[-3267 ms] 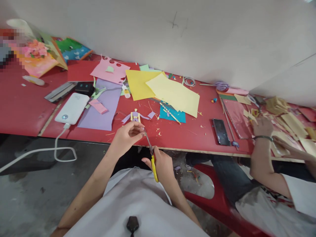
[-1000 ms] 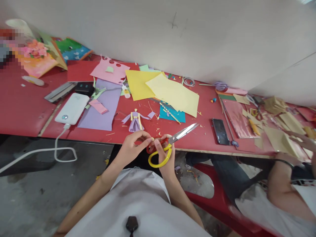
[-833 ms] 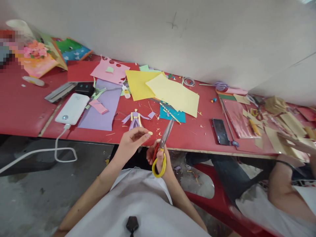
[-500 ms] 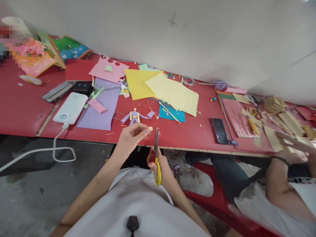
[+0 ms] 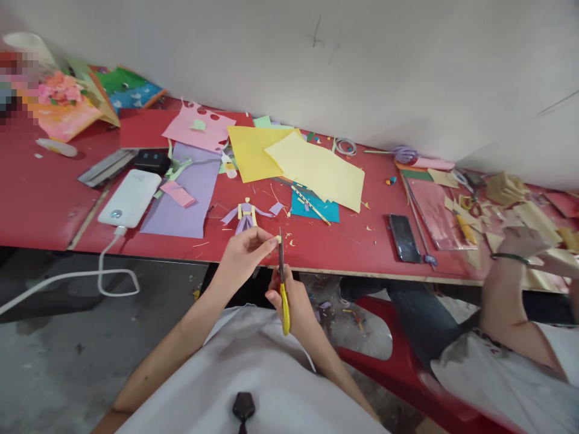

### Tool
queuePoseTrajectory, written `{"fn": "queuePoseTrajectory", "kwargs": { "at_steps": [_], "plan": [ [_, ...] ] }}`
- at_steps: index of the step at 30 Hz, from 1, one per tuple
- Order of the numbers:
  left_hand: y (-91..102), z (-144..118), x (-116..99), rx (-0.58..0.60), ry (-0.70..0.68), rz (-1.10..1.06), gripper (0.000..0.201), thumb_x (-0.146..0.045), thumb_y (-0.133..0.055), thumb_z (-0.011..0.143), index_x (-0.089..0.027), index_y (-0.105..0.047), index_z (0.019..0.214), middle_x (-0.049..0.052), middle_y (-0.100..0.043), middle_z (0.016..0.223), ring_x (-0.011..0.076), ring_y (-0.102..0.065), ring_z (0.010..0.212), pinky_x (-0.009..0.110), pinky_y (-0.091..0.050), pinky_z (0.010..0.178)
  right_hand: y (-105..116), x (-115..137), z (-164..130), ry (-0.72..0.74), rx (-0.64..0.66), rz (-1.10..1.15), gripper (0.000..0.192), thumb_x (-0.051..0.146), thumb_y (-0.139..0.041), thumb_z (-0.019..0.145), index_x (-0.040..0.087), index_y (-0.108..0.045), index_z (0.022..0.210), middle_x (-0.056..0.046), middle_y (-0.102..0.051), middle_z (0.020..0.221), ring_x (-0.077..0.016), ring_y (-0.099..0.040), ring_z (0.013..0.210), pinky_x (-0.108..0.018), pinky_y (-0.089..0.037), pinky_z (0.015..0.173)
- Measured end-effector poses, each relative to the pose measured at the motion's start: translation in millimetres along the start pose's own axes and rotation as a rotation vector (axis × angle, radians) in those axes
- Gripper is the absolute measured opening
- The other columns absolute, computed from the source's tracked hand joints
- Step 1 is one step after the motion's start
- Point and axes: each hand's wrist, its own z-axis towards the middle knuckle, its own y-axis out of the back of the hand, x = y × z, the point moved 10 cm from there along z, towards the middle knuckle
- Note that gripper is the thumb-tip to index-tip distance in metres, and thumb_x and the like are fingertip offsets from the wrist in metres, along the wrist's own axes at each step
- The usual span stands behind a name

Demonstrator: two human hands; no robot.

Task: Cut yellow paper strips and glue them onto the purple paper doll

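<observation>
Between the thumb and fingertips of my left hand (image 5: 246, 256) is a small pale yellow paper piece (image 5: 278, 240), partly hidden by the fingers. My right hand (image 5: 294, 298) grips yellow-handled scissors (image 5: 284, 301), their blades pointing up and away from me. The blades are at the paper piece's right edge; I cannot tell whether they bite into it. Just beyond my left hand lies a paper figure (image 5: 246, 212) in purple and pale yellow, its lower part hidden by that hand. Thin paper scraps (image 5: 290, 240) lie on the red table (image 5: 353, 253) near the blade tips.
Behind my hands are a pale yellow sheet (image 5: 323, 172), a yellow sheet (image 5: 251, 150) and a purple sheet (image 5: 181, 211). A glue bottle (image 5: 229, 165) stands among them. Left is a white power bank (image 5: 130, 199) with a cable; right, a phone (image 5: 404, 238) and a co-worker's arm (image 5: 509, 295).
The scissors have shifted left to the paper piece and their handles have come together. My left hand has barely moved. The co-worker's hand at right has changed position.
</observation>
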Motion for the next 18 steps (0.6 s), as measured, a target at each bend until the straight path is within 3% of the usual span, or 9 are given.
{"fn": "queuePoseTrajectory", "kwargs": {
  "at_steps": [10, 18],
  "plan": [
    [-3.3, -0.9, -3.9, 0.058, -0.065, 0.129, 0.024, -0.040, -0.065, 0.086, -0.018, -0.060, 0.076, -0.001, -0.062, 0.074, 0.0131, -0.058, 0.073, 0.024, -0.045, 0.069, 2.1, -0.2, 0.6, 0.002, -0.017, -0.082, 0.053, 0.071, -0.036, 0.091, 0.019, -0.047, 0.099, -0.004, -0.069, 0.070, -0.0195, -0.067, 0.057, -0.025, -0.043, 0.055],
    [-3.4, -1.4, -5.2, 0.057, -0.081, 0.140, 0.025, -0.041, -0.064, 0.086, -0.019, -0.059, 0.076, -0.001, -0.061, 0.074, 0.0139, -0.058, 0.073, 0.025, -0.046, 0.070, 3.2, -0.3, 0.6, 0.008, -0.044, -0.164, 0.060, 0.073, -0.032, 0.091, 0.017, -0.051, 0.101, -0.004, -0.065, 0.064, -0.0182, -0.063, 0.052, -0.024, -0.040, 0.051]
  ]
}}
